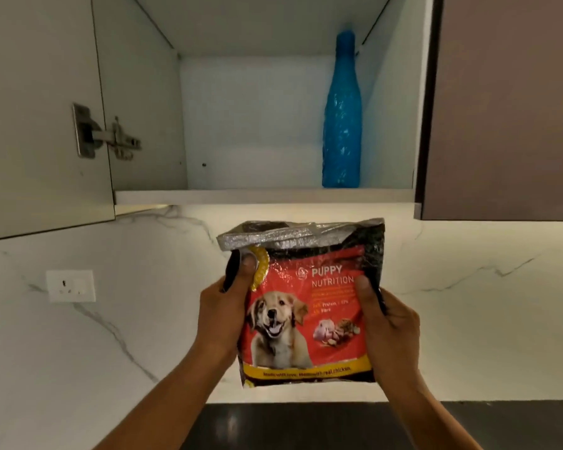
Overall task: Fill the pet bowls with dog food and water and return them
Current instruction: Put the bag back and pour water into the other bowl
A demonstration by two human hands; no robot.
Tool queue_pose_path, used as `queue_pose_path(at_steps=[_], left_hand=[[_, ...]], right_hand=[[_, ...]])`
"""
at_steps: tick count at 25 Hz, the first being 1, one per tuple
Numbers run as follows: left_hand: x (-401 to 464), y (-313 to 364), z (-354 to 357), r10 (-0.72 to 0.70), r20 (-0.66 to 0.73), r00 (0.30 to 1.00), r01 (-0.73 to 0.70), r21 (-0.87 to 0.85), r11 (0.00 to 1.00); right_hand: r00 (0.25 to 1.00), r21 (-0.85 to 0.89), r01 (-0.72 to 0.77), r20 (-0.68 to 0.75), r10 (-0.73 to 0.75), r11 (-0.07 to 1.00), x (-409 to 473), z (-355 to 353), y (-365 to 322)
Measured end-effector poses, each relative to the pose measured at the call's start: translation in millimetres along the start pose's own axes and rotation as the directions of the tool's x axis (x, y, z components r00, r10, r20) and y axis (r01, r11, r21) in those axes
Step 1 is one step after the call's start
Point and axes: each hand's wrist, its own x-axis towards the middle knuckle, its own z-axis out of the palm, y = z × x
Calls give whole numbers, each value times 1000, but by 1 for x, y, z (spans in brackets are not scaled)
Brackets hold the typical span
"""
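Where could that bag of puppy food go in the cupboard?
The cupboard shelf is bare from its left wall across to the blue bottle, which stands at the right side. That wide stretch could take the dog food bag, now held by the left hand and right hand.

My dog food bag [306, 306] reads "PUPPY NUTRITION" in white on red; yellow strip at bottom reads "Made with love. Made with real chicken"; small "Protein", "Fibre" lines, numbers unreadable.
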Motion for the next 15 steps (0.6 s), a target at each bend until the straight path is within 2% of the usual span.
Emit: queue_pose_path(at_steps=[5,11,15], left_hand=[[20,44,0,152,-60,987,-148,58,987],[12,51,1,190,-76,979,-187,46,981],[3,65,0,242,-100,965,-240,26,970]], right_hand=[[999,54,32,-28,-30,998,18,11,-31],[998,39,9,-62,-7,999,17,11,-44],[992,26,63,-107,-60,998,12,8,-60]])
